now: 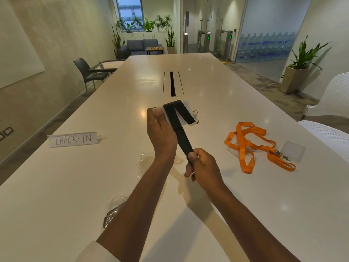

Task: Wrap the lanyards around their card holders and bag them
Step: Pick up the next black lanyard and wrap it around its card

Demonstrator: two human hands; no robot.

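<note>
Long white tabletop (217, 76), glossy, with ceiling lights reflected in it; a dark cable slot (171, 83) runs down its middle.

Left hand (160, 132) is raised above the tabletop and grips a clear card holder (186, 115), thumb pressed on its near left corner. Black lanyard (176, 118) is wound across the holder in two visible bands that spread apart toward the lower edge. A metal clip (195, 112) shows at the holder's right edge.

Right hand (203, 168) is lower and nearer the camera, fingers (191, 157) curled round the free end of the black lanyard, which runs taut and diagonal from the holder down to this hand.

Orange lanyard (253, 146) lies loose and looped on the tabletop to the right, well apart from the hands; its metal hook end rests just beside a second clear card holder (293, 151), also flat on the surface.

Clear plastic bag (147, 157) lies crumpled under the left forearm. Nearer the camera, another clear bag (113, 212) holds something dark; contents too hidden to tell.

Paper sign reading "CHECK-IN" (73, 139) stands at the left side of the tabletop.

Room: grey sofa (141, 45) and potted plants (149, 23) under a far window, dark chair (85, 71) on the left, white perforated chairs (334, 99) on the right, a tall planter (300, 67) by a frosted glass wall.
</note>
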